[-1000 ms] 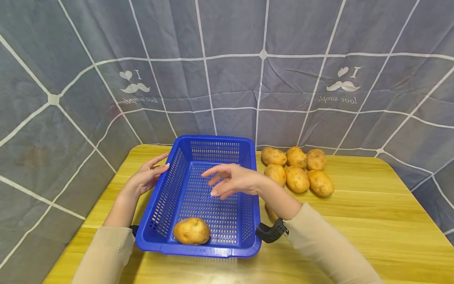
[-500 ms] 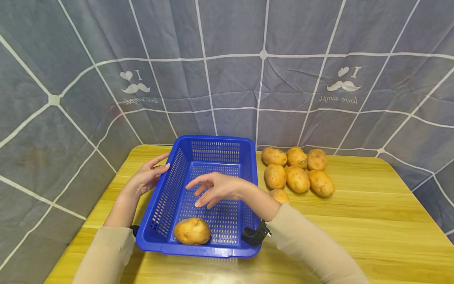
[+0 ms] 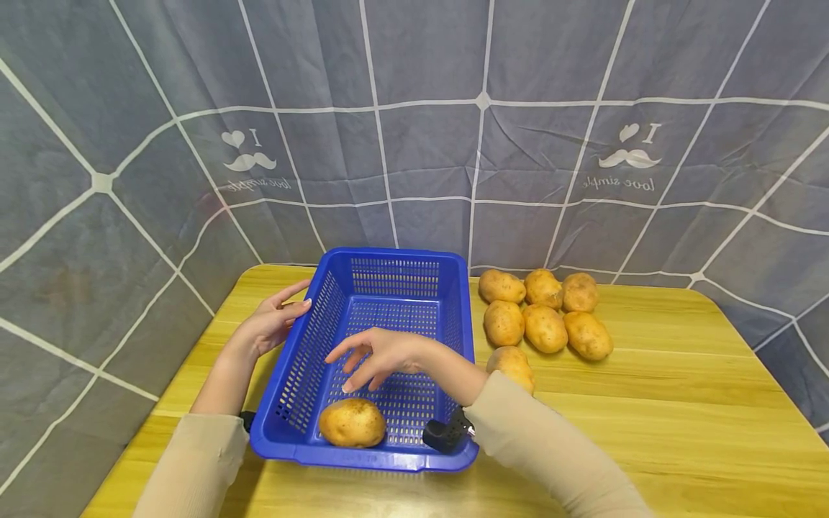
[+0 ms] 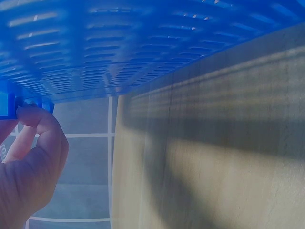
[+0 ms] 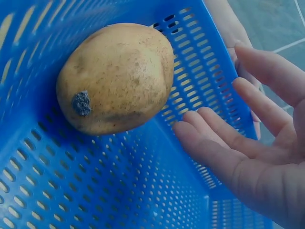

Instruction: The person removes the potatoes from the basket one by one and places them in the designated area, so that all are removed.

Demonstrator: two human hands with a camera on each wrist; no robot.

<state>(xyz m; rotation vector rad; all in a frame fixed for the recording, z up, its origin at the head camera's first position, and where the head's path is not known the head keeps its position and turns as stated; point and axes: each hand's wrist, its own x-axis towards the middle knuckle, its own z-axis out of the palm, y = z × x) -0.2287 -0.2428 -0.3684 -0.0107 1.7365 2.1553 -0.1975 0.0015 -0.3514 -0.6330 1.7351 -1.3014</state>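
A blue plastic basket [image 3: 382, 457] with slotted walls stands on the table, one potato [image 3: 352, 423] lying inside at its near end. At the basket's left side my left hand [image 3: 270, 322] holds the rim, the thumb tip on its edge; the left wrist view shows that hand [image 4: 35, 167] against the rim from below. My right hand [image 3: 382, 356] reaches in over the basket with loosely bent, spread fingers and nothing in them. In the right wrist view its fingers [image 5: 219, 157] are beside the potato, apart from it.
Several more potatoes [image 3: 544, 328] lie in a cluster on the wooden table [image 3: 680, 403], right of the basket. The nearest one [image 3: 512, 367] is partly covered by the right sleeve [image 3: 544, 439]. A grey curtain [image 3: 427, 151] with white lines hangs behind and at the left.
My right hand has moved left and toward me inside the basket, closer to the potato. My left hand stays at the rim, and the basket and potatoes have not moved.
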